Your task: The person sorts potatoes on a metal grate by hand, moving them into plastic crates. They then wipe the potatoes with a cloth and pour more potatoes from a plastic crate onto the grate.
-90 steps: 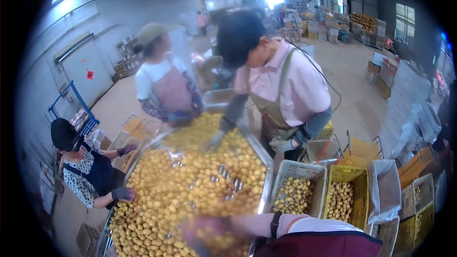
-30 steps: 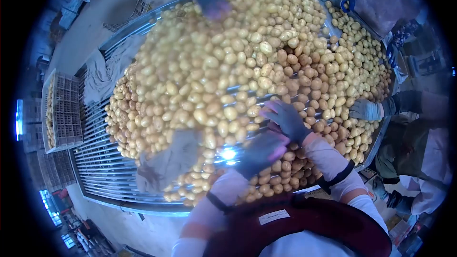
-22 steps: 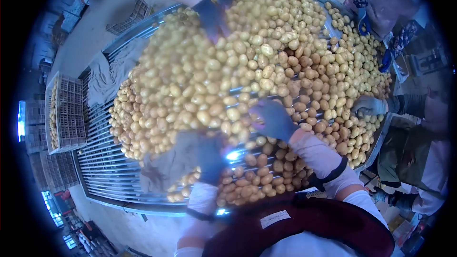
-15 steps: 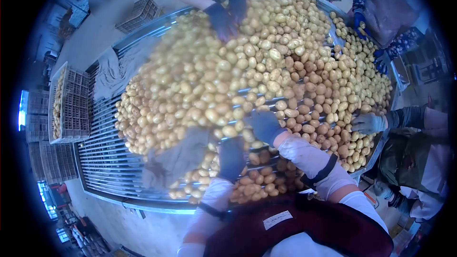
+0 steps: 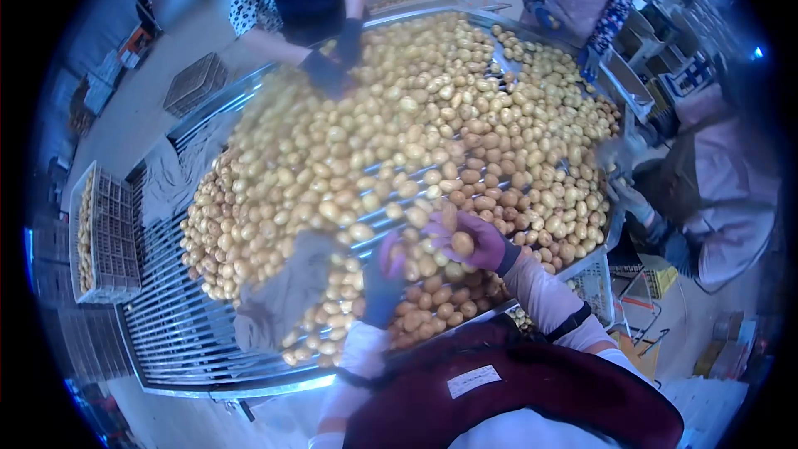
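My right hand [image 5: 484, 243], in a grey glove with a purple palm, is turned palm up. Its fingers are closed round potatoes, with one brown potato [image 5: 462, 243] at the palm and another [image 5: 450, 216] at the fingertips. Across from it, my left hand [image 5: 384, 278] has its purple palm side turned towards the right hand. Motion blurs its fingers beside pale potatoes, so I cannot tell whether it grips any. Browner potatoes [image 5: 432, 303] lie just below, near my apron. Left of my left hand, a grey cloth [image 5: 287, 291] lies on the sorting table's rollers [image 5: 179, 316].
A large heap of potatoes [image 5: 332, 158] covers much of the table. A crate of potatoes [image 5: 112, 237] stands at the left edge, near another grey cloth [image 5: 166, 179]. Co-workers' gloved hands are at the far side [image 5: 328, 71], far right [image 5: 588, 62] and right edge [image 5: 628, 191].
My hands have turned from backs up to showing their purple palms, and my right hand has taken hold of potatoes. The view has swung right. The co-worker at right has drawn their hands towards the edge.
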Motion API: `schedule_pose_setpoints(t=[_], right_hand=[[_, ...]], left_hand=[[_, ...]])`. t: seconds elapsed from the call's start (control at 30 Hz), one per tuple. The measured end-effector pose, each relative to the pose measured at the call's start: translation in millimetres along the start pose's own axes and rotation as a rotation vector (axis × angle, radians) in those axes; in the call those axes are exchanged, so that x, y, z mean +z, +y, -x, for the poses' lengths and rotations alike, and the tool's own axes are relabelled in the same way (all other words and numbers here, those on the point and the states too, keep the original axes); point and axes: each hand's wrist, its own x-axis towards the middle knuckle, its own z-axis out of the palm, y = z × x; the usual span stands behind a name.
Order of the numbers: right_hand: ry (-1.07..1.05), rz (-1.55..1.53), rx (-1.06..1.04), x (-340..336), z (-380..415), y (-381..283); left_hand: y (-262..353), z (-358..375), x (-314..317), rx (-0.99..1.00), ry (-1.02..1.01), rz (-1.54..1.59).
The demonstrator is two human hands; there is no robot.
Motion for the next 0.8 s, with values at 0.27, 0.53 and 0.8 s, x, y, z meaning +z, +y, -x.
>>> schedule_pose_setpoints(t=[0.27, 0.53, 0.8], right_hand=[[-0.041, -0.049, -0.185, 34.3, 34.4, 31.5], [0.300, -0.220, -0.418, -41.6, 149.7, 52.8], [1.140, -0.238, -0.904, -139.5, 483.6, 217.1]], left_hand=[[-27.8, 9.6, 61.2, 0.057, -0.022, 0.159], [-57.1, 28.9, 8.7, -0.003, -0.036, -0.030], [-120.8, 96.0, -63.3, -0.223, 0.329, -0.075]])
